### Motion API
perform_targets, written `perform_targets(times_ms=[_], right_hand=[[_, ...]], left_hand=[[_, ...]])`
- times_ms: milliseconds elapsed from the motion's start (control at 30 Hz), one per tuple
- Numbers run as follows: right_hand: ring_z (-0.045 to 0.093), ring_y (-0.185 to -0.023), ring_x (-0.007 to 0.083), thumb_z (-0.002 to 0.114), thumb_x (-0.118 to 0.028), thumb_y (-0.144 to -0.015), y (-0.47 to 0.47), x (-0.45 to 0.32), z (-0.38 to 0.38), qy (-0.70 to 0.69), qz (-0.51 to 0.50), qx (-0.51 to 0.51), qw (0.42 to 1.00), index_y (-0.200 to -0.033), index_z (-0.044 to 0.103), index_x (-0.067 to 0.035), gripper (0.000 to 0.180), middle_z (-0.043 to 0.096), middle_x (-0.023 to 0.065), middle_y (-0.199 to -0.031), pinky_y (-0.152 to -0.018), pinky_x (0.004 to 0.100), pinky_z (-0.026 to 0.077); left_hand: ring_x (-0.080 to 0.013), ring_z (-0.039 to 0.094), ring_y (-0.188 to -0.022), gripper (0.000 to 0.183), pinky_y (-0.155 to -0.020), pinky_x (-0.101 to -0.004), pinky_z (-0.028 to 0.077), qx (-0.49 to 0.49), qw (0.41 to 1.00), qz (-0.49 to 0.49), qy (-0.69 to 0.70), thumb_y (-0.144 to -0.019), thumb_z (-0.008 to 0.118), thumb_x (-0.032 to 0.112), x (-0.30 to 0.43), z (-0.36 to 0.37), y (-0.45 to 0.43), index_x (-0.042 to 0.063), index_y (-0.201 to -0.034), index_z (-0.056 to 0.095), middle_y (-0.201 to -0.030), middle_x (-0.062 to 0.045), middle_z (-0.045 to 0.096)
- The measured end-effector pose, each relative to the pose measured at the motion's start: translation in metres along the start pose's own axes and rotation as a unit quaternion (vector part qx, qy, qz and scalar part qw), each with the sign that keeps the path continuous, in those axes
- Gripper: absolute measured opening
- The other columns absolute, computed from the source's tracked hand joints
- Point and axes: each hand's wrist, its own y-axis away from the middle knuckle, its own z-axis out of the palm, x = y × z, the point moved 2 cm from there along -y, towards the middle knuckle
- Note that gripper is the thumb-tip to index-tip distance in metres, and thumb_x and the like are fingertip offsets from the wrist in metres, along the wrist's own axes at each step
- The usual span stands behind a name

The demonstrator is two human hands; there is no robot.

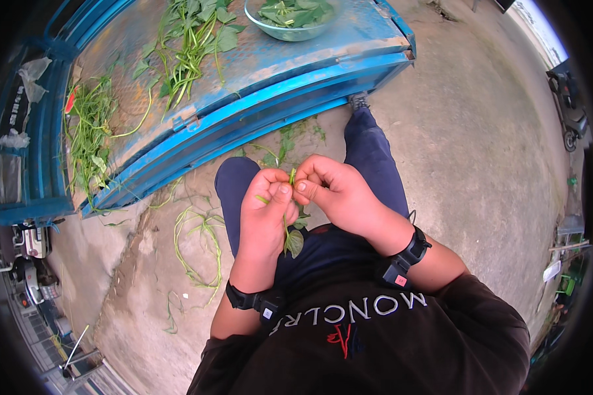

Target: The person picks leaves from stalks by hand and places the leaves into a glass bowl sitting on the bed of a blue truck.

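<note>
Above my lap, my left hand (269, 207) is closed around a green leafy stem (292, 176). Fingertips of my right hand (333, 190) pinch the same stem beside the left thumb. A heart-shaped leaf (293, 243) hangs from it below the left palm, and a short green end pokes out between the left fingers. In front of me, a bunch of leafy stems (190, 64) lies on the blue metal truck bed (276, 69). A clear bowl (291, 33) holding picked green leaves (296, 12) stands at the bed's far side.
A heap of thin green stem scraps (91, 133) lies on the bed's left end. Loose stems (197, 252) and leaf bits (286, 140) are scattered on the concrete floor (454, 148). A scooter (568, 108) stands far right; other vehicles (32, 266) are at left.
</note>
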Motion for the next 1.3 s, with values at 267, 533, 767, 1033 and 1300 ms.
perform_targets(times_ms=[267, 533, 767, 1033, 1300], right_hand=[[0.042, -0.06, 0.0049, 0.062, -0.006, -0.094, 0.006, -0.024, -0.003, 0.064, -0.053, -0.028, 0.996, -0.087, 0.059, -0.001, 0.008, 0.05, -0.0026, -0.065, -0.053, 0.0247, 0.037], [0.039, -0.057, 0.0068, 0.064, -0.008, -0.092, 0.009, -0.007, -0.014, 0.133, -0.04, -0.004, 0.99, -0.088, 0.058, -0.001, 0.01, 0.045, -0.0003, -0.061, -0.052, 0.0267, 0.036], [0.059, -0.061, 0.0305, 0.063, -0.012, -0.091, 0.007, 0.0, -0.016, 0.252, -0.155, 0.052, 0.954, -0.091, 0.055, -0.004, 0.011, 0.059, 0.0116, -0.067, -0.056, 0.0375, 0.046], [0.058, -0.064, 0.0166, 0.06, -0.008, -0.094, 0.005, 0.007, -0.018, 0.14, -0.107, 0.028, 0.984, -0.099, 0.056, -0.002, 0.009, 0.059, 0.0064, -0.072, -0.059, 0.0293, 0.046], [0.054, -0.071, 0.0077, 0.051, -0.004, -0.098, 0.009, 0.02, -0.009, -0.049, -0.009, -0.007, 0.999, -0.101, 0.055, -0.002, 0.005, 0.058, 0.0018, -0.076, -0.064, 0.0235, 0.045]], left_hand=[[-0.0055, 0.038, -0.051, 0.016, -0.049, -0.0224, 0.03, 0.037, 0.997, -0.053, 0.038, -0.101, 0.051, 0.016, -0.021, -0.012, -0.009, 0.003, -0.11, 0.052, -0.08, -0.003, 0.059], [-0.0054, 0.038, -0.051, 0.013, -0.047, -0.0222, 0.03, 0.09, 0.994, -0.068, -0.005, -0.101, 0.048, 0.014, -0.009, -0.003, -0.007, 0.003, -0.105, 0.054, -0.073, 0.0, 0.05], [-0.0039, 0.036, -0.051, 0.012, -0.048, -0.0209, 0.028, 0.046, 0.994, -0.049, -0.081, -0.099, 0.056, 0.016, -0.013, 0.008, -0.007, 0.004, -0.101, 0.054, -0.068, 0.004, 0.046], [-0.0052, 0.034, -0.05, 0.015, -0.048, -0.0217, 0.027, 0.016, 0.995, -0.093, -0.028, -0.102, 0.049, 0.018, -0.01, 0.008, -0.004, 0.005, -0.094, 0.051, -0.066, 0.003, 0.041], [-0.0051, 0.036, -0.051, 0.013, -0.047, -0.0214, 0.029, 0.024, 0.99, -0.084, -0.107, -0.101, 0.046, 0.013, -0.011, 0.009, 0.002, 0.006, -0.091, 0.05, -0.067, 0.001, 0.046]])
